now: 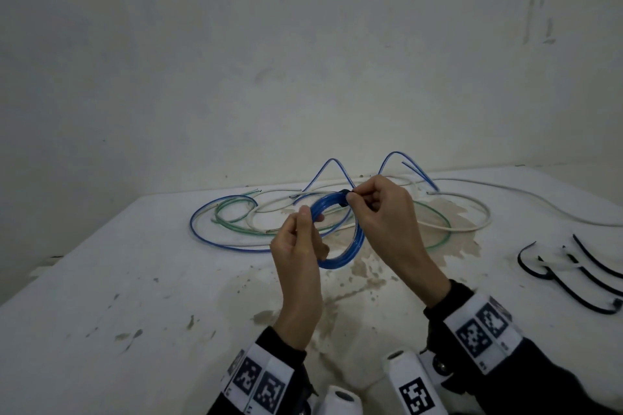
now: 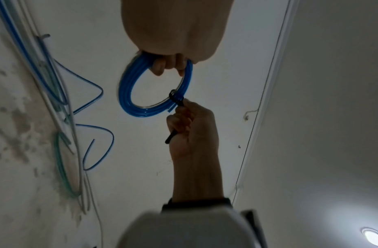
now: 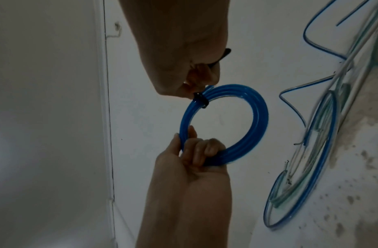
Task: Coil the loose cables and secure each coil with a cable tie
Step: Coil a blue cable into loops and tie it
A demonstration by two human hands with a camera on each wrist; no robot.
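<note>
Blue coil (image 1: 340, 236) held above desk (image 1: 135, 280) middle, clear of loose cables (image 1: 236, 216). Left hand (image 1: 298, 246) gripping coil steady; right hand (image 1: 381, 209) pinching black tie (image 1: 344, 198), presumably for tightening.

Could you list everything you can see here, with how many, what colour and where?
blue coil: one, blue, held above the table between both hands
cable tie: one, black, wrapped round the coil's top
loose cables: several, blue, green and white, spread on the table behind the coil
spare cable ties: a few, black and white, on the table at right
table: one, white, stained
wall: white, behind the table
left hand: grips the coil's left side
right hand: pinches the cable tie
</note>
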